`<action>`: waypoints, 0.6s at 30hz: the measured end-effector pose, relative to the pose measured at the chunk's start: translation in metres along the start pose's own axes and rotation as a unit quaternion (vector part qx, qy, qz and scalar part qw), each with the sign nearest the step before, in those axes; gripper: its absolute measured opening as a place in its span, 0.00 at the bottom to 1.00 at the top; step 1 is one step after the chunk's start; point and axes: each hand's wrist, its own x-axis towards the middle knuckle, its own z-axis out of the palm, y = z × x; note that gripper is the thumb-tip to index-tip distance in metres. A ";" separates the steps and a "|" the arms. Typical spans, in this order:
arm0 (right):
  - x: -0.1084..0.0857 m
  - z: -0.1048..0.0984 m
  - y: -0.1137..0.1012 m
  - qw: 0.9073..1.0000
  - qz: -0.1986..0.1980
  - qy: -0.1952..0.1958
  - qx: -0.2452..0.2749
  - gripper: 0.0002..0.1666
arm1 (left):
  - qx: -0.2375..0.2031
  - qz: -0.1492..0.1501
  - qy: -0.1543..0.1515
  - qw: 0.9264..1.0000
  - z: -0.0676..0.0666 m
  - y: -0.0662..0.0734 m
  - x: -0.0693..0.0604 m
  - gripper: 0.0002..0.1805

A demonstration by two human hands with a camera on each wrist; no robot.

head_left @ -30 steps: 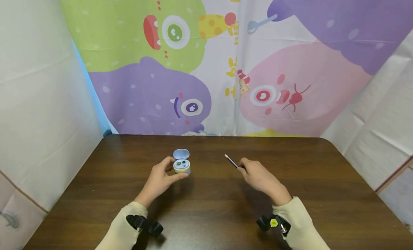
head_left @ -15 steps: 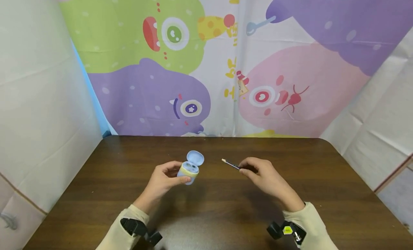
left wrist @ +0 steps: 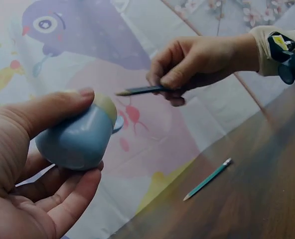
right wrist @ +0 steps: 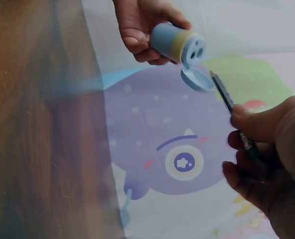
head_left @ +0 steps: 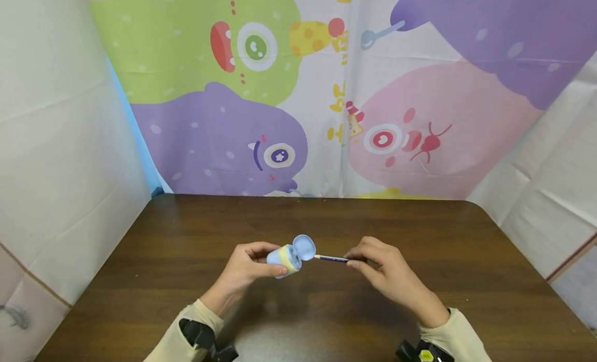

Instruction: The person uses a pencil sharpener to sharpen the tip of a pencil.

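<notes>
My left hand (head_left: 244,271) grips a blue pencil sharpener (head_left: 283,258) with a yellow band, thumb on one side and fingers round the other. It is tilted to the right, its round flip lid (head_left: 304,247) swung back. In the right wrist view, holes (right wrist: 196,49) show in the sharpener's face. My right hand (head_left: 389,271) pinches a dark pencil (head_left: 332,258) near its rear part. The pencil's pale wooden tip points left at the sharpener. In the right wrist view the tip is close to the lid, apart from the holes.
A green pencil (left wrist: 208,179) lies on the brown wooden table (head_left: 186,237), seen in the left wrist view. A cartoon-printed curtain (head_left: 322,92) hangs behind the table, with white cloth at both sides.
My left hand has moved right and tipped the sharpener from upright towards the pencil. The pencil has swung to nearly level, and my right hand has come lower. Tip and sharpener are closer together.
</notes>
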 end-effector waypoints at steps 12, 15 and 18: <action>0.001 0.013 -0.003 0.997 -0.066 0.039 -0.030 0.14 | 0.011 -0.016 -0.010 1.000 0.016 -0.002 -0.006 0.28; 0.001 0.017 -0.005 0.995 -0.086 0.042 -0.042 0.14 | 0.014 -0.014 -0.012 1.000 0.018 -0.003 -0.007 0.28; 0.002 0.021 -0.006 0.990 -0.123 0.048 -0.058 0.14 | 0.020 -0.010 -0.017 1.000 0.020 -0.004 -0.008 0.27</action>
